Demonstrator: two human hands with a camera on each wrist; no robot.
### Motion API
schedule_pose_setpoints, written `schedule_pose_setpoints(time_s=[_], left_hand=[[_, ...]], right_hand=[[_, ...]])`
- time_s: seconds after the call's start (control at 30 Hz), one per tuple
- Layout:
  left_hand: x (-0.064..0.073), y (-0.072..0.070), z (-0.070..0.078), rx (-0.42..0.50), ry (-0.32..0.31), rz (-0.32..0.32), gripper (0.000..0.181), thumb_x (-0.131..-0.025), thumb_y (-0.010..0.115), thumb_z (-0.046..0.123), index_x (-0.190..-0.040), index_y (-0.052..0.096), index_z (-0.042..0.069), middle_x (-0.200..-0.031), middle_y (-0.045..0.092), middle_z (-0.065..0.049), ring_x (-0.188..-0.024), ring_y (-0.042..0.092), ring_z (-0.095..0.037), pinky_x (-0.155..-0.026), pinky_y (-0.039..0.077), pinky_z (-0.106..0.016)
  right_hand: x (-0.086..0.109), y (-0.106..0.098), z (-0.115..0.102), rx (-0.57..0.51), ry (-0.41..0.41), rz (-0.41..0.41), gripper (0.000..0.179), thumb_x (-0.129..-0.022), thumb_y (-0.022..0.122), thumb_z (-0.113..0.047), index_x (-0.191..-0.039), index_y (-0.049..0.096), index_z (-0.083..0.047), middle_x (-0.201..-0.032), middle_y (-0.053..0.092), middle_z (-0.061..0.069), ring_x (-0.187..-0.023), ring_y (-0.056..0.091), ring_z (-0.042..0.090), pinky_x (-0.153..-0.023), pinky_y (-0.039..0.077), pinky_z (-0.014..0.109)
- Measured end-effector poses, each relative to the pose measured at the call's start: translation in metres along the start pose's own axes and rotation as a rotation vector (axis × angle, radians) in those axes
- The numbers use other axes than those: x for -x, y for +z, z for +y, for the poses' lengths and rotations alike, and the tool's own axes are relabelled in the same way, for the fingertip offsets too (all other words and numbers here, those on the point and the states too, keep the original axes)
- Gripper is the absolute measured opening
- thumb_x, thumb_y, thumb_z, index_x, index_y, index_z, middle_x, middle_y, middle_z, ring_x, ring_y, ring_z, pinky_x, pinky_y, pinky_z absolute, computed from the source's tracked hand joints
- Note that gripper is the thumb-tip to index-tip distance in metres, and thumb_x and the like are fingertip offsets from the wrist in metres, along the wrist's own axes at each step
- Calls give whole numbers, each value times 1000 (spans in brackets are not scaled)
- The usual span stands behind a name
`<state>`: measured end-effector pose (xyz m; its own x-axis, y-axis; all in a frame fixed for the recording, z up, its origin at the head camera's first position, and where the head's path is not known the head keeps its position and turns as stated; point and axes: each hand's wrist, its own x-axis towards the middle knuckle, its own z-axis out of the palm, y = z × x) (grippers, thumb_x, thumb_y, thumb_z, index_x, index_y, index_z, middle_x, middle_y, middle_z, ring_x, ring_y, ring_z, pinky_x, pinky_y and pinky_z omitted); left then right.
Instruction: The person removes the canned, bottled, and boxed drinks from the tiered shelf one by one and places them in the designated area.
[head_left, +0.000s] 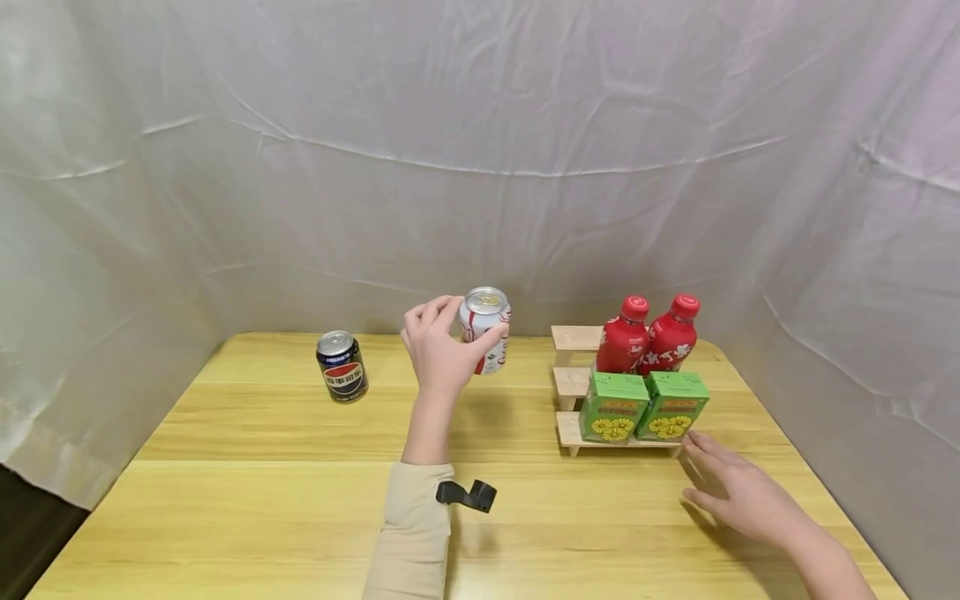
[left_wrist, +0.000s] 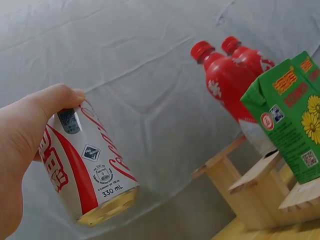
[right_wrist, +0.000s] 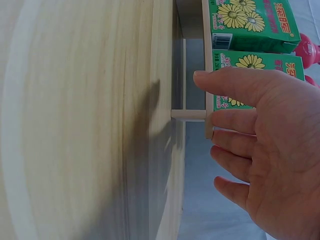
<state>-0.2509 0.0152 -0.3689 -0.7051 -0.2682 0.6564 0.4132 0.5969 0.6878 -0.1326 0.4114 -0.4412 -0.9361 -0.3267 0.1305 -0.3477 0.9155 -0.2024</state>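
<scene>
My left hand (head_left: 440, 350) grips a white and red Coca-Cola can (left_wrist: 92, 165), fingers and thumb around its sides, and holds it up off the table. In the left wrist view the can leans to one side with its gold bottom rim showing. My right hand (head_left: 746, 497) has its fingers extended and holds nothing. It is near the front right corner of a small wooden tiered stand (head_left: 573, 379). Two green drink cartons (head_left: 617, 407) with yellow flowers stand side by side on the lowest tier. Behind them are two red bottles (head_left: 624, 337) with red caps.
A dark blue Pepsi can (head_left: 342, 367) stands upright on the left part of the wooden table (head_left: 247, 500). Grey cloth (head_left: 480, 167) hangs behind the table and along both sides. A black wrist mount (head_left: 468, 495) sits on the left sleeve.
</scene>
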Motion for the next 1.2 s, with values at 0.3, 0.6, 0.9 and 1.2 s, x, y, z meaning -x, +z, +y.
schedule_pose_setpoints(time_s=[0.3, 0.6, 0.9, 1.2], left_hand=[[2, -6, -29, 11, 2, 0, 56, -66, 85, 51, -108, 72, 15, -115, 64, -1, -113, 40, -26, -101, 29, -50], [8, -10, -62, -2, -12, -20, 58, -66, 86, 49, -109, 71, 12, -117, 63, -4, -114, 40, -27, -102, 29, -50], [18, -12, -94, -11, -93, -17, 65, -65, 87, 47, -114, 70, 9, -120, 63, -8, -116, 41, -29, -103, 29, -51], [29, -6, -116, -101, -171, -14, 68, -64, 85, 54, -116, 70, 12, -123, 62, -7, -115, 41, -28, -106, 28, -51]], right_hand=[[0, 0, 1, -13, 6, 2, 74, -82, 74, -42, -137, 51, 3, -147, 41, 28, -129, 43, 51, -100, 36, 64], [0, 2, 2, -5, 2, 2, 75, -83, 73, -43, -137, 51, 3, -147, 41, 28, -129, 44, 51, -100, 36, 64], [0, 3, 1, -5, 4, 0, 75, -82, 74, -43, -137, 51, 3, -147, 41, 28, -129, 44, 50, -99, 37, 63], [1, 3, 1, 7, 3, 30, 73, -82, 74, -42, -137, 52, 1, -147, 43, 26, -128, 46, 49, -99, 36, 62]])
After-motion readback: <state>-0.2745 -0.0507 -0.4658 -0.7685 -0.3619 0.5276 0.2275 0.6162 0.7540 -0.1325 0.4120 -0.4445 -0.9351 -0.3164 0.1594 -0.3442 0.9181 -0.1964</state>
